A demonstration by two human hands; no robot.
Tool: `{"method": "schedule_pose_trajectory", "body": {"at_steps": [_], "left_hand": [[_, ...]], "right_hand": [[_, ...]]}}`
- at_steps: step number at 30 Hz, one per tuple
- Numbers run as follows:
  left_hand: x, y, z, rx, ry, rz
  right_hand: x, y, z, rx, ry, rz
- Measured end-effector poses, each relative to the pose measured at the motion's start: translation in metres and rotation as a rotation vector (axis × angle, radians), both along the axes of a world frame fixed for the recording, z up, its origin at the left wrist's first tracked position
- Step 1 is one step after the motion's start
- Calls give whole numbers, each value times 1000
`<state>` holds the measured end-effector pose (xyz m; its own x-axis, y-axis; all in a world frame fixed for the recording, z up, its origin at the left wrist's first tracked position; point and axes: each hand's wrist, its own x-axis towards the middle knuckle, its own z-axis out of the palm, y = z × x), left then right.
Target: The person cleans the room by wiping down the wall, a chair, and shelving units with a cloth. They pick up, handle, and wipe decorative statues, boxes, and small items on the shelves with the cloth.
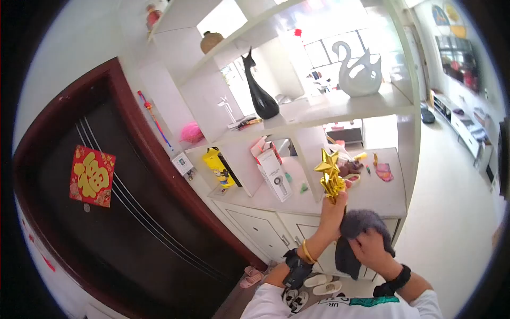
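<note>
In the middle right of the head view, my left hand (333, 217) is closed round the base of a shiny gold star ornament (329, 173), held upright in front of the shelf. Beside it, to the right and lower, my right hand (370, 248) grips a dark grey cloth (353, 228). The cloth hangs down below that hand and touches or nearly touches my left wrist. The lower end of the ornament is hidden in my left fingers.
White shelving (340, 109) holds a black vase (260, 90), a white swan figure (360, 72) and a white box (273, 173). A dark door (149, 212) stands at left. Slippers (326, 287) lie on the floor below. A hallway floor (443, 212) runs along the right.
</note>
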<state>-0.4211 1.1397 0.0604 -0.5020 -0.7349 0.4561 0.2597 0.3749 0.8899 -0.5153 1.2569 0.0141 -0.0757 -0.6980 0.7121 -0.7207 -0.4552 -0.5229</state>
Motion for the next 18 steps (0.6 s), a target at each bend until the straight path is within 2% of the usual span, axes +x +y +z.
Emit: {"method": "schedule_pose_trajectory", "body": {"at_steps": [1, 2, 4, 6, 9, 11, 13, 15, 18], "left_hand": [[0, -2, 14, -62, -78, 108], [-2, 2, 30, 154, 136, 108], [16, 2, 80, 311, 230, 157], [30, -30, 120, 294, 390, 39], [39, -44, 208, 77, 409, 54], [34, -67, 247, -88, 419, 87], [24, -100, 271, -151, 445, 81], [11, -128, 286, -94, 365, 78], [-7, -156, 283, -53, 325, 80]], "right_hand": [[-5, -1, -4, -36, -26, 54], [-10, -1, -8, -69, -52, 105], [-19, 4, -9, -44, -124, 135], [-33, 5, -23, 46, -197, 129], [-45, 6, -12, -13, -332, 104], [-60, 5, -18, 39, -312, 67], [-67, 0, -23, -28, -420, 10], [-74, 0, -25, -37, -385, -59], [-88, -2, -41, -5, -378, -170]]}}
